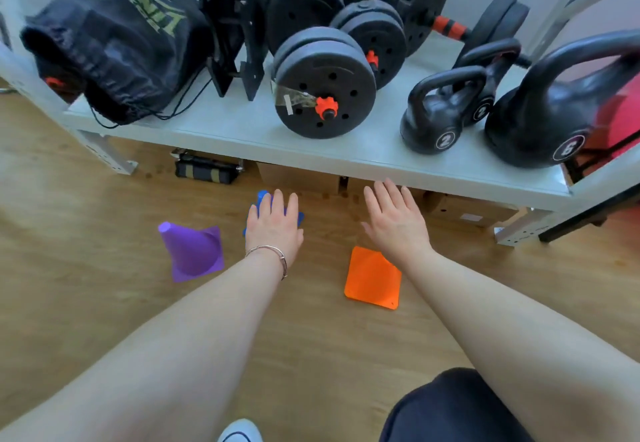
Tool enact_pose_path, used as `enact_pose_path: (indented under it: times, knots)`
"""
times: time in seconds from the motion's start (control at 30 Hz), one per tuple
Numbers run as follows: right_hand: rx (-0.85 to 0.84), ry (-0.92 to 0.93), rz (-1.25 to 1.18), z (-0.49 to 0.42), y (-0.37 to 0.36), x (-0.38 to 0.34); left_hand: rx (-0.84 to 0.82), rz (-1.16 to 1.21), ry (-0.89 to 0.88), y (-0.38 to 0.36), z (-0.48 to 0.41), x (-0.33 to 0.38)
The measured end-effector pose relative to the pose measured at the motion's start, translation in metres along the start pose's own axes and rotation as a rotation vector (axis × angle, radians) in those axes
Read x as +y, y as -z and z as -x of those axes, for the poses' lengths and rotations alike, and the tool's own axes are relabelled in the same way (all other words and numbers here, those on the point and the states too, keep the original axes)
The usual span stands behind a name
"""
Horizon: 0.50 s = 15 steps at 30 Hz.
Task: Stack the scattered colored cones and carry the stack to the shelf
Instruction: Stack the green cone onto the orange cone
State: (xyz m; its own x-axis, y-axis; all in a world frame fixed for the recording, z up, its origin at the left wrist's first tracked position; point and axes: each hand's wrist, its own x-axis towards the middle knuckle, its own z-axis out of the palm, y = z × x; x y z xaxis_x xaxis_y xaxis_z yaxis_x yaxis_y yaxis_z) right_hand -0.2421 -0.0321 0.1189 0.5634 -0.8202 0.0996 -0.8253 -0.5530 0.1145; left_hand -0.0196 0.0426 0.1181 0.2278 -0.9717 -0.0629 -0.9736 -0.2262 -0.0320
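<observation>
Arms both stretched out low over the wood floor (104, 303), palms down. Left hand (275, 225) has its fingers spread flat over the blue cone (262, 196), can't tell if it's actually gripping it. Right hand (394, 219) is wide open and empty, hanging just past the orange cone (373, 278). Purple cone (192, 251) sits left of the blue one. All three are smooth plastic with square bases, apart on the floor in front of the pale metal shelf (242, 129). Thin bracelet (273, 252) on the left wrist. Shelf has matte black dumbbells (325, 84) and kettlebells (440, 112) marked 2 and 6
</observation>
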Motion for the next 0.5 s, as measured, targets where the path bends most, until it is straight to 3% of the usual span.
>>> enact_pose_path:
  times: [0.5]
  knots:
    - [-0.062,0.338,-0.174,-0.039,0.008,-0.203,-0.062,-0.072,0.473,-0.021,0.131,-0.196]
